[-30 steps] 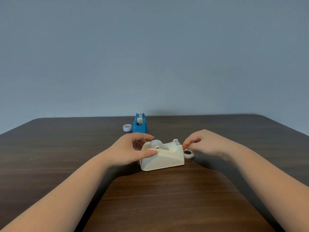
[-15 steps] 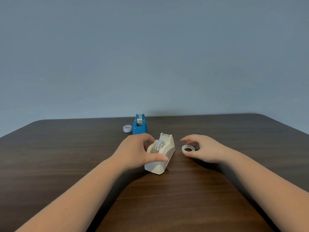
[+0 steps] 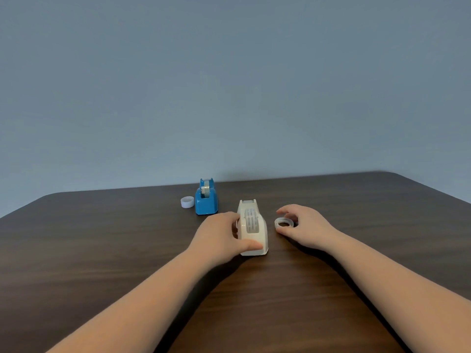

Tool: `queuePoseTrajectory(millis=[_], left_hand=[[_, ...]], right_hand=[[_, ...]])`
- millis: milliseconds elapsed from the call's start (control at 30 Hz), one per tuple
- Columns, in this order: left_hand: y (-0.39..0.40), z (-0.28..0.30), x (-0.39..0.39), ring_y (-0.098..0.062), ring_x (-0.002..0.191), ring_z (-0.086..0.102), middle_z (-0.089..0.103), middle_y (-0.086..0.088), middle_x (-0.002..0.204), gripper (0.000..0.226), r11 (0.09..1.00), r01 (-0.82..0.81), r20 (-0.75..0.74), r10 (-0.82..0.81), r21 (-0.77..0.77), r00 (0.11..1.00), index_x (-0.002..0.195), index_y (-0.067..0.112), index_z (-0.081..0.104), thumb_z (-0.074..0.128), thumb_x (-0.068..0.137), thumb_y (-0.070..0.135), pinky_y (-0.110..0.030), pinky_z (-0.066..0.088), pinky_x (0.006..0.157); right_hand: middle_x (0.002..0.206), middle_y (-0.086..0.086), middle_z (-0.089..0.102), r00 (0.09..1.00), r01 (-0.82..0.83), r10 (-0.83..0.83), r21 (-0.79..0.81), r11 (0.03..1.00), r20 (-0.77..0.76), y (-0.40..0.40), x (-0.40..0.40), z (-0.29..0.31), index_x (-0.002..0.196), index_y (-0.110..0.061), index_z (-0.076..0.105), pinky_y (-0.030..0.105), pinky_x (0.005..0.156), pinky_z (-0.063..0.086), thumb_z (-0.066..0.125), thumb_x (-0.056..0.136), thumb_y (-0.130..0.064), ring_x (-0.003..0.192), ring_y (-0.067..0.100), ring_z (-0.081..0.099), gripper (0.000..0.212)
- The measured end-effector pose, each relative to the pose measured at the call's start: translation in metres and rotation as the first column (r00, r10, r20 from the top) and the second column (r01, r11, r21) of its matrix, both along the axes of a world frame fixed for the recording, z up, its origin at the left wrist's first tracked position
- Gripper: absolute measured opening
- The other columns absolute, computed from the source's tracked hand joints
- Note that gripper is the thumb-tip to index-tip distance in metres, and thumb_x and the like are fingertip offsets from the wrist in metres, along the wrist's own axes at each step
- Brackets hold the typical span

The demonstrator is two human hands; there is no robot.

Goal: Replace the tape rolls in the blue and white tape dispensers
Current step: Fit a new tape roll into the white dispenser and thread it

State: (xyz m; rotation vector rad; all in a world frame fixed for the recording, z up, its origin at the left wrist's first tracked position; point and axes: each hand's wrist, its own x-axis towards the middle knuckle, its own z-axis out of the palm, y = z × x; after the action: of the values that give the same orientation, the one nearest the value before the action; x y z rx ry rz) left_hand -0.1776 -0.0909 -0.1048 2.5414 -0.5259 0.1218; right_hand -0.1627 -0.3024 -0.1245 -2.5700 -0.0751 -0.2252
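The white tape dispenser [image 3: 253, 230] stands mid-table, its cutter end pointing away from me, with a roll seated in its slot. My left hand [image 3: 224, 234] grips its left side and near corner. A thin, nearly spent tape ring [image 3: 283, 222] lies flat on the table just right of the dispenser. My right hand [image 3: 304, 225] curls around that ring with fingers apart, not clearly lifting it. The blue tape dispenser [image 3: 206, 200] stands farther back with a roll in it, and a small white tape core [image 3: 187, 202] sits to its left.
The dark wooden table [image 3: 102, 250] has a rounded far edge close behind the blue dispenser, against a plain grey-blue wall. Both my forearms stretch across the near half of the tabletop.
My left hand has turned the white dispenser from sideways to pointing away from me. My right hand let go near the cutter and now cups the ring lying on the table.
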Motion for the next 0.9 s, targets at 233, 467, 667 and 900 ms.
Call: queuePoseTrajectory(millis=[233, 467, 667, 900], left_hand=[[-0.035, -0.002, 0.041, -0.018, 0.107, 0.06, 0.066, -0.002, 0.116, 0.063, 0.992, -0.124, 0.036, 0.123, 0.018, 0.992, 0.12, 0.016, 0.061, 0.073, 0.069, 0.051, -0.034, 0.05, 0.088], [-0.053, -0.011, 0.071, -0.021, 0.112, 0.059, 0.064, -0.005, 0.123, 0.063, 0.976, -0.216, 0.065, 0.217, -0.035, 0.974, 0.126, 0.014, 0.056, 0.071, 0.075, 0.047, -0.032, 0.047, 0.089], [-0.059, -0.019, 0.093, -0.02, 0.115, 0.058, 0.063, -0.003, 0.128, 0.062, 0.972, -0.223, 0.074, 0.229, -0.075, 0.971, 0.131, 0.017, 0.053, 0.067, 0.079, 0.048, -0.032, 0.047, 0.087], [-0.061, -0.025, 0.11, -0.019, 0.113, 0.06, 0.065, -0.001, 0.125, 0.06, 0.967, -0.234, 0.072, 0.241, -0.096, 0.968, 0.129, 0.02, 0.054, 0.065, 0.078, 0.05, -0.034, 0.049, 0.086]], right_hand=[[0.131, 0.001, 0.059, 0.994, 0.1, -0.101, 0.023, 0.995, 0.042, -0.001, 0.036, -0.009, 0.126, -0.024, 0.054, 0.035, 0.101, 0.043, 0.06, 0.082, -0.034, 0.123, 0.021, 0.051, 0.046], [0.134, 0.005, 0.056, 0.979, 0.198, -0.198, 0.014, 0.98, 0.042, -0.009, 0.072, -0.009, 0.13, -0.02, 0.05, 0.039, 0.101, 0.043, 0.057, 0.084, -0.032, 0.127, 0.026, 0.045, 0.048], [0.135, 0.005, 0.055, 0.975, 0.216, -0.215, -0.011, 0.976, 0.058, -0.011, 0.093, -0.012, 0.131, -0.021, 0.049, 0.04, 0.1, 0.043, 0.053, 0.087, -0.033, 0.129, 0.027, 0.042, 0.046], [0.136, 0.004, 0.055, 0.972, 0.233, -0.232, -0.003, 0.973, 0.046, -0.015, 0.106, -0.013, 0.132, -0.026, 0.048, 0.042, 0.103, 0.041, 0.052, 0.086, -0.036, 0.13, 0.026, 0.043, 0.047]])
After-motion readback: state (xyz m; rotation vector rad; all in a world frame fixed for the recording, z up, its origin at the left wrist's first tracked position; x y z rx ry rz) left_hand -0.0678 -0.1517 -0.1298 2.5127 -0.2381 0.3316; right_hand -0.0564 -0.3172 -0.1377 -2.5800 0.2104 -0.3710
